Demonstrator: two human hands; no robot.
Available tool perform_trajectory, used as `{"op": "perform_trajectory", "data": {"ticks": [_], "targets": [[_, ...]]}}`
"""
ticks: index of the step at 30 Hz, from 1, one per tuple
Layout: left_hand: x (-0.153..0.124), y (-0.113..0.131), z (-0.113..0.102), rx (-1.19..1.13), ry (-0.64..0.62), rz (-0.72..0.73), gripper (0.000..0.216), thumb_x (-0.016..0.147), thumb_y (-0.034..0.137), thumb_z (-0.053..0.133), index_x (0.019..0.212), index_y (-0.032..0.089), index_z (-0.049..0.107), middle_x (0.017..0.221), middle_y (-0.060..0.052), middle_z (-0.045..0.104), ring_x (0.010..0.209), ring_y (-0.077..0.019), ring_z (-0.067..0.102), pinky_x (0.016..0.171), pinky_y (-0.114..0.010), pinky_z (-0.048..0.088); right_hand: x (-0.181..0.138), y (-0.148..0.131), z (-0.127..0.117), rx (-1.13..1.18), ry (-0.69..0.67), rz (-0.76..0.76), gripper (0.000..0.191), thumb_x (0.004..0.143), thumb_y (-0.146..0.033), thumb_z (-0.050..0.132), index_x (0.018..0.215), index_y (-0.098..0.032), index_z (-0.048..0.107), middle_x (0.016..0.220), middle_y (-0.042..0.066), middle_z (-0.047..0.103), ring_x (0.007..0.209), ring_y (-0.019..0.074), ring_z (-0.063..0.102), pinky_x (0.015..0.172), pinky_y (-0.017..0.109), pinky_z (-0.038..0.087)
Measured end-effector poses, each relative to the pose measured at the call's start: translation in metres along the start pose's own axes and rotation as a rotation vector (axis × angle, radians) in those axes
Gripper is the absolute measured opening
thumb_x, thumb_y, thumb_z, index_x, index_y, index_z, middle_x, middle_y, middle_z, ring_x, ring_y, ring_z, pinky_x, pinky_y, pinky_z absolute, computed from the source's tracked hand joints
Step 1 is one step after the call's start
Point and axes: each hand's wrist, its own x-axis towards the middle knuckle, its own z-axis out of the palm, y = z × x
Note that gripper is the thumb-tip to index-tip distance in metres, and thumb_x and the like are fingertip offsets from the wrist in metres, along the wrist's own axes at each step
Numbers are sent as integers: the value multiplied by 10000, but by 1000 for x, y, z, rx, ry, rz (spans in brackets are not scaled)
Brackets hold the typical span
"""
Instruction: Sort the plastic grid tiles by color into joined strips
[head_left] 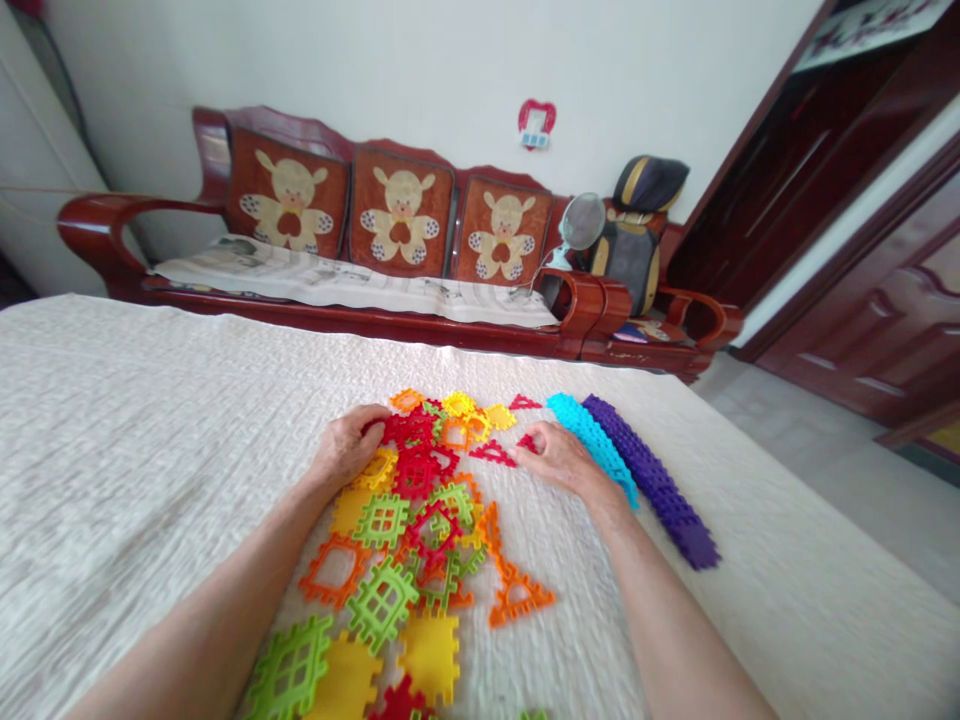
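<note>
My left hand (349,440) is at the far left of a spread of interlocking plastic tiles, its thumb and fingers closed on the edge of a red tile (405,430). To the right, my right hand (556,456) pinches a small red triangular tile (526,441), partly covered by the fingers. Another red triangle (493,453) lies just left of these fingers, and a further one (525,402) lies beyond them. Between my forearms are scattered green window tiles (382,602), yellow square tiles (430,655), an orange frame (334,572) and orange triangles (519,597).
Right of my right hand lie a row of light blue tiles (592,440) and a row of purple tiles (649,475). A cream quilted cover (150,420) lies beneath everything. Beyond its far edge stand a wooden sofa (360,310) with bear cushions and a small fan (581,222).
</note>
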Motion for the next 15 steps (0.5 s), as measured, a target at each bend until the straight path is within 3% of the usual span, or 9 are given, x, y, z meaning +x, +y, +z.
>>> {"op": "perform_trajectory", "data": {"ticks": [5, 8, 12, 15], "targets": [[1, -2, 1, -1, 1, 8, 350, 798, 336, 427, 967, 222, 712, 1050, -22, 726, 952, -193, 662, 928, -299, 499, 2, 12, -3, 73, -55, -247, 514, 671, -205, 659, 1180, -213, 584, 1300, 96, 556, 1209, 244, 500, 1032, 388, 386], [1, -2, 1, -2, 1, 4, 348, 799, 337, 427, 965, 225, 712, 1048, -21, 728, 953, -193, 664, 924, -300, 502, 3, 16, 0, 49, -102, -265, 463, 662, -122, 607, 1111, -232, 628, 1205, 75, 603, 1120, 229, 552, 987, 368, 418], [1, 0, 1, -12, 9, 2, 344, 792, 335, 430, 956, 227, 712, 1052, -24, 731, 984, -198, 659, 936, -311, 496, 2, 12, 0, -60, -55, -108, 272, 734, -297, 650, 985, -195, 672, 1040, 108, 629, 990, 257, 590, 895, 386, 463], [1, 2, 0, -9, 8, 1, 348, 786, 333, 429, 950, 216, 712, 1033, -32, 735, 949, -200, 666, 927, -319, 503, -1, 9, -5, -76, -87, -83, 430, 692, -379, 708, 1070, -178, 663, 1147, 141, 612, 1082, 293, 568, 937, 414, 452]]}}
